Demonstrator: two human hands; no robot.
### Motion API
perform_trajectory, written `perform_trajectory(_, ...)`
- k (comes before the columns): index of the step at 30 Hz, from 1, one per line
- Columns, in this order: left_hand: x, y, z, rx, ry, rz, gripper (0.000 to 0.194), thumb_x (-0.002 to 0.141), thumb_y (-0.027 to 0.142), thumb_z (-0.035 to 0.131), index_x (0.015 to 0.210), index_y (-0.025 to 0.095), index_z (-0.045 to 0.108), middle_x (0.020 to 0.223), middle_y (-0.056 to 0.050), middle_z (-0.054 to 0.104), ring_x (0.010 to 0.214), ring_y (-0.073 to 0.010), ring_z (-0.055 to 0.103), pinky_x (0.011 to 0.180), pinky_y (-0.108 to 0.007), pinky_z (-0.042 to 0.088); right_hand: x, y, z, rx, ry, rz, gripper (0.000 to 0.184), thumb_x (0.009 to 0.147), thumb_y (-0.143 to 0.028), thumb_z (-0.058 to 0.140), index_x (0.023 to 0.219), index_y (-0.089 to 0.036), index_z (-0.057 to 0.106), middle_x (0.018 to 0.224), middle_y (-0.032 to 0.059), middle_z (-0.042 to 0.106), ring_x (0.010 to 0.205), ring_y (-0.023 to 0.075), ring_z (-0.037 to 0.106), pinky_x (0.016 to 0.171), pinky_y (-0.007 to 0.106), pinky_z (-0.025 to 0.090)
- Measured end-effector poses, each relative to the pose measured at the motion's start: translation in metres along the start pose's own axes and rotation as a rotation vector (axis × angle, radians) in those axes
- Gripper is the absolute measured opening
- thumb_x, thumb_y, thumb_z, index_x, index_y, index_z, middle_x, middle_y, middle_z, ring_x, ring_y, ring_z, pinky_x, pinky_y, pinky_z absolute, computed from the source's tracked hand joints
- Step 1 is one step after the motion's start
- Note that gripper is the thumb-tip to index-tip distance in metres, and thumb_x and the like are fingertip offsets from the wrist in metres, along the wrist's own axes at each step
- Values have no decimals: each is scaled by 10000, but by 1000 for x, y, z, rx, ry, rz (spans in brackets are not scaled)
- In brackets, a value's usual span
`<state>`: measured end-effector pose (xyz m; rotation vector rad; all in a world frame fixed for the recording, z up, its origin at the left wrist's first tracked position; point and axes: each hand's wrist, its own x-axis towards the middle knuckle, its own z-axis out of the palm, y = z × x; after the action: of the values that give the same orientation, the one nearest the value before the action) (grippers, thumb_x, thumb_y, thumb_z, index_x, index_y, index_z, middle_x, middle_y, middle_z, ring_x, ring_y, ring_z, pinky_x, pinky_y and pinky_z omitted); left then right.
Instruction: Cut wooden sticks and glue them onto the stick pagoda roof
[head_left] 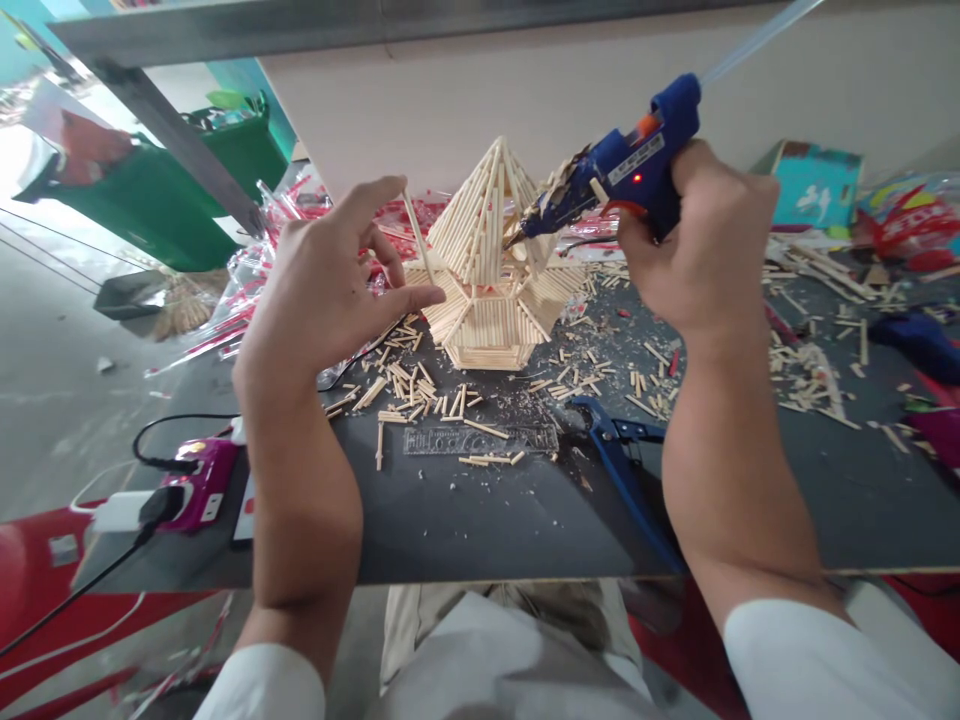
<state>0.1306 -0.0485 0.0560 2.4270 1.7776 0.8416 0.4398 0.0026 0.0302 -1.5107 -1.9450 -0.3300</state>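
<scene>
A pointed model built of thin wooden sticks (491, 325) stands on the dark table, its cone-shaped roof rising above a flared lower part. My right hand (705, 225) is wrapped round a blue hot glue gun (637, 165); a red light glows on its side and a clear glue stick (761, 42) pokes out of the back. The gun's nozzle points at the right side of the roof; whether it touches cannot be told. To the left of the model, my left hand (330, 270) pinches a thin wooden stick (418, 232) between index finger and thumb.
Cut stick pieces (409, 385) litter the table around a clear ruler (480, 440) and blue-handled cutters (622, 480). A purple power strip (202, 485) with plugs sits at the left edge. Red-and-clear plastic wrappers (247, 270) lie behind; green bins (142, 200) stand on the floor.
</scene>
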Motion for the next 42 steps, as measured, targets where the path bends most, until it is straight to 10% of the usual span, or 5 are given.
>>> perform_trajectory(42,3,9,5,-44,-42,33,742,798,404,809,1466,271,515,929,-13,766,794,-202,651,839,-358,516,-1,-13,11,153,207,112,336,916,-446,598,1204,-274,578,1113,128,739,1045,375,698,846,446,499)
